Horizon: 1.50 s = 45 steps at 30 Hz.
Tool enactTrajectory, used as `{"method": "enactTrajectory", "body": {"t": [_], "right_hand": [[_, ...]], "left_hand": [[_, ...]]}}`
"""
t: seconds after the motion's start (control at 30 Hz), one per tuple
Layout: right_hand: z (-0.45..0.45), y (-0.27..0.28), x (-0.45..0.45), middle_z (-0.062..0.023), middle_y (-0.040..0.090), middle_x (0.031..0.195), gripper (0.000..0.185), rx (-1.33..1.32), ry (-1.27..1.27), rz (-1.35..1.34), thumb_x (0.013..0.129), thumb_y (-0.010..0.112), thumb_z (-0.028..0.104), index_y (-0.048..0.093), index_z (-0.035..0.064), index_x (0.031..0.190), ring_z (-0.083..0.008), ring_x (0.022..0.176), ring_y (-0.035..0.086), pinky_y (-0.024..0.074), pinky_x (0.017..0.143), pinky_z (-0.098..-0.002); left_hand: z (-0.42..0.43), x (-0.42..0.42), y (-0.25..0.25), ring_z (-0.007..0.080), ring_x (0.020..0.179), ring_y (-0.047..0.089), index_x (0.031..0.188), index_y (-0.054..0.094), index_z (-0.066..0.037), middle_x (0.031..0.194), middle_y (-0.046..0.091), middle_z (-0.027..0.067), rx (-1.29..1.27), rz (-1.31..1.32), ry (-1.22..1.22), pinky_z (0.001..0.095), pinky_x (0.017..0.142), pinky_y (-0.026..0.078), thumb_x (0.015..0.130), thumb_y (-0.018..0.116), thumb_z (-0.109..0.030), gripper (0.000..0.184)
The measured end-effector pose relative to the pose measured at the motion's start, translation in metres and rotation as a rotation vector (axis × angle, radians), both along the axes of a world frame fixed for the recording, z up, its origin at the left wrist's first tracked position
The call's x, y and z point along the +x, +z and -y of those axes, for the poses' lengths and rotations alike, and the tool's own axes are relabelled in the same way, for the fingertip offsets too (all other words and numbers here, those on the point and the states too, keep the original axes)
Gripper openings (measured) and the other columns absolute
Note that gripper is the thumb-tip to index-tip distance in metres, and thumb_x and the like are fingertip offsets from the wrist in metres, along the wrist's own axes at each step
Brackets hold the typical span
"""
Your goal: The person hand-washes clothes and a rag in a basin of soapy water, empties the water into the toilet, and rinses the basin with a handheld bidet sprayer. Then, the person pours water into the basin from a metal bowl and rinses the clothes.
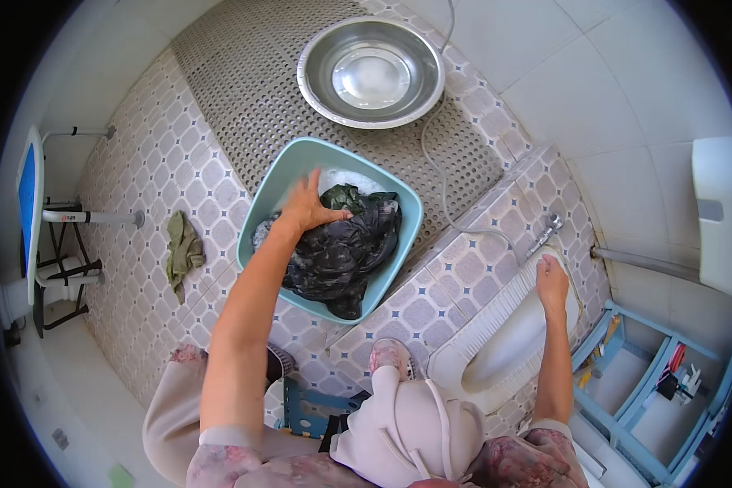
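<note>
Left of centre, an olive cloth (185, 252) lies on the tiled floor (150, 146). At centre, the left hand (303, 205), its grip released and fingers spread, is over dark fabric (342, 256) in a sudsy teal basin (278, 169); contact is unclear. The fabric, probably heavy, limp and slippery, is best taken by a bunched fold. At right, the right hand (551, 281) is loosely clenched, nothing visible within.

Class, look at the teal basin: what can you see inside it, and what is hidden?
Inside the teal basin: bunched dark cloth, white suds near the far side, and the left hand. Whatever lies beneath the cloth is covered and cannot be seen.
</note>
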State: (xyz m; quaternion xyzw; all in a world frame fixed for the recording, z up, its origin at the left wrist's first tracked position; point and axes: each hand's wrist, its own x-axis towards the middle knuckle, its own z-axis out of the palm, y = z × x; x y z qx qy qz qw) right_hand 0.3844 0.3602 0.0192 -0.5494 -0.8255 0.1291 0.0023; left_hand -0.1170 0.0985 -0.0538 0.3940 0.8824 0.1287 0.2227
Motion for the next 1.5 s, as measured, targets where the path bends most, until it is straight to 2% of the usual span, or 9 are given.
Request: {"method": "enactTrajectory", "body": {"t": [0.23,0.33,0.6,0.7,0.8,0.9,1.03,1.2,1.5], "right_hand": [[0.092,0.074,-0.186,-0.0135,0.071,0.100,0.025,-0.473,0.291,-0.516,0.095,0.057,0.011,0.064,0.0041,0.118,-0.0219,0.088,0.067,0.0518,0.080,-0.0296],[0.105,0.059,-0.249,-0.0107,0.070,0.107,0.027,-0.455,0.521,-0.563,0.095,0.057,0.010,0.063,0.0034,0.120,-0.0198,0.091,0.066,0.0514,0.082,-0.0304],[0.123,0.022,-0.346,-0.0214,0.063,0.118,0.042,-0.453,0.714,-0.691,0.091,0.062,0.037,0.064,0.0047,0.117,-0.0369,0.106,0.060,0.0460,0.093,-0.0420],[0.174,-0.007,-0.320,-0.0259,0.042,0.139,0.053,-0.556,0.645,-0.426,0.081,0.070,0.049,0.061,0.0195,0.124,-0.0486,0.123,0.044,0.0367,0.101,-0.0565],[0.212,-0.004,-0.296,-0.0192,0.029,0.145,0.051,-0.293,0.783,-0.334,0.075,0.074,0.048,0.062,0.0236,0.118,-0.0455,0.128,0.032,0.0303,0.099,-0.0643],[0.222,-0.015,-0.305,-0.0211,0.035,0.138,0.048,-0.228,0.758,-0.308,0.076,0.074,0.047,0.062,0.0205,0.113,-0.0430,0.121,0.037,0.0341,0.094,-0.0604],[0.215,-0.056,-0.326,-0.0223,0.041,0.132,0.041,-0.170,0.815,-0.040,0.079,0.071,0.039,0.062,0.0190,0.113,-0.0380,0.110,0.047,0.0468,0.084,-0.0464],[0.177,-0.095,-0.360,-0.0248,0.065,0.080,0.014,-0.334,0.758,-0.213,0.084,0.053,0.014,0.058,0.0045,0.094,-0.0446,0.076,0.066,0.0530,0.071,-0.0547],[0.165,-0.113,-0.388,-0.0270,0.067,0.103,0.039,-0.494,0.480,-0.093,0.097,0.042,0.029,0.068,0.0001,0.098,-0.0419,0.103,0.064,0.0494,0.091,-0.0519]], "left_hand": [[0.007,-0.006,-0.023,0.0309,0.107,0.065,0.117,0.065,-0.004,0.109,0.070,0.0164,0.233,0.846,0.104,0.0354,0.094,0.047,0.067,0.083,-0.036,0.062],[0.013,0.010,0.027,0.0279,0.095,0.067,0.110,0.066,-0.001,0.101,0.071,0.0143,0.327,0.737,0.068,0.0346,0.091,0.049,0.069,0.075,-0.015,0.044],[0.042,0.065,0.115,0.0282,0.072,0.063,0.099,0.065,-0.009,0.075,0.060,0.0060,0.507,-0.222,-0.253,0.0402,0.062,0.045,0.056,0.078,-0.009,0.045],[0.074,0.087,0.103,0.0335,0.116,0.054,0.133,0.049,-0.007,0.118,0.057,0.0168,0.473,0.136,-0.108,0.0499,0.096,0.041,0.057,0.086,-0.026,0.087],[0.089,0.071,0.126,0.0403,0.141,0.026,0.145,0.038,-0.010,0.142,0.040,0.0187,0.134,-0.226,-0.286,0.0708,0.105,0.018,0.051,0.088,-0.047,0.113],[0.092,0.051,0.095,0.0413,0.138,0.032,0.148,0.036,-0.019,0.144,0.038,0.0193,0.088,-0.133,-0.186,0.0643,0.102,0.032,0.046,0.090,-0.046,0.118],[0.070,0.024,0.065,0.0408,0.121,0.051,0.144,0.039,-0.018,0.140,0.044,0.0217,-0.080,-0.004,-0.205,0.0535,0.091,0.047,0.050,0.090,-0.042,0.110],[0.058,-0.011,0.009,0.0404,0.095,0.065,0.130,0.052,-0.010,0.111,0.064,0.0246,0.006,0.035,-0.106,0.0469,0.081,0.053,0.058,0.088,-0.031,0.083],[0.049,-0.013,0.000,0.0408,0.089,0.068,0.098,0.070,0.004,0.091,0.069,0.0272,0.241,0.132,0.238,0.0446,0.079,0.052,0.073,0.076,-0.045,0.056]]}}
